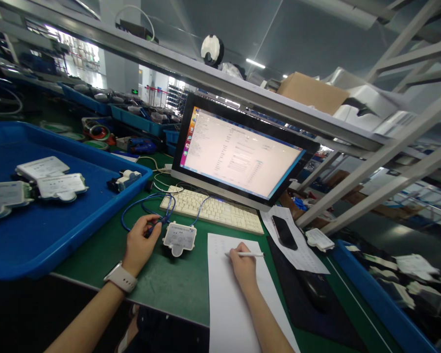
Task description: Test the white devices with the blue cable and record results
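Note:
My left hand (139, 245), with a pale watch at the wrist, is pinched on the plug end of a blue cable (147, 206) beside a small white device (179, 238) lying on the green mat. My right hand (243, 267) is closed on a white pen (247, 254), its tip resting on a white sheet of paper (230, 304). A cream keyboard (213, 210) and a lit monitor (238, 154) stand just beyond the hands.
A large blue tray (55, 220) at left holds several white devices. A black phone (283, 232) lies on papers to the right, near a black mouse (314, 289) on a dark pad. Another blue bin (375, 299) with parts sits at right. Metal shelving runs overhead.

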Demonstrator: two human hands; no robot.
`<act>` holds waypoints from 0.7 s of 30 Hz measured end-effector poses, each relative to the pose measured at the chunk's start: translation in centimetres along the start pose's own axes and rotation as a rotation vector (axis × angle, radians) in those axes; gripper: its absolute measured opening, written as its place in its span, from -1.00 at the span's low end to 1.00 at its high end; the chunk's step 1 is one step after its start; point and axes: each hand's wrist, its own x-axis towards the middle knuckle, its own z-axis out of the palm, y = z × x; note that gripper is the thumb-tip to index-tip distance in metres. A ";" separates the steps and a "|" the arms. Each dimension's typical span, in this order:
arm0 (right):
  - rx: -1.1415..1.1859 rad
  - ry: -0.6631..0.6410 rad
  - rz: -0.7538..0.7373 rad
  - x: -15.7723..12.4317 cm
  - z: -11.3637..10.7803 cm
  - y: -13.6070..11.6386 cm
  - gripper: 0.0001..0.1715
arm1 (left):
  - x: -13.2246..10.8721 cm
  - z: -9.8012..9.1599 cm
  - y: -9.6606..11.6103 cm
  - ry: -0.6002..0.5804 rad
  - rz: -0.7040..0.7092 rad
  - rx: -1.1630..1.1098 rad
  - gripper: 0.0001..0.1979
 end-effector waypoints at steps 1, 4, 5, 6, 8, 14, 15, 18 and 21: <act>0.001 0.000 0.000 0.0 0.0 0.0 -0.76 | 0.0 0.0 0.0 -0.001 0.001 -0.002 -0.64; -0.003 0.006 0.006 0.0 0.0 0.1 -0.76 | 0.0 0.0 -0.1 -0.001 0.003 -0.009 -0.64; -0.006 0.008 0.007 0.0 -0.1 0.1 -0.76 | 0.0 0.0 -0.1 0.000 0.003 -0.011 -0.64; -0.008 0.010 0.008 0.0 -0.1 0.0 -0.76 | 0.0 0.0 -0.2 0.001 0.003 -0.013 -0.64; -0.010 0.013 0.003 0.0 -0.1 0.0 -0.76 | 0.0 0.0 -0.2 0.004 0.003 -0.016 -0.64; -0.006 0.021 -0.018 0.0 -0.1 -0.2 -0.76 | 0.0 0.0 0.0 0.004 0.002 -0.013 -0.64; -0.002 0.026 -0.016 0.0 -0.1 -0.2 -0.76 | 0.0 0.0 0.0 0.004 0.003 -0.011 -0.64; 0.014 0.034 -0.011 0.0 -0.1 -0.3 -0.76 | 0.0 0.0 0.1 0.006 0.009 -0.006 -0.64; 0.030 0.026 -0.002 -0.1 -0.2 -0.4 -0.76 | 0.0 0.0 0.1 0.010 0.019 0.004 -0.65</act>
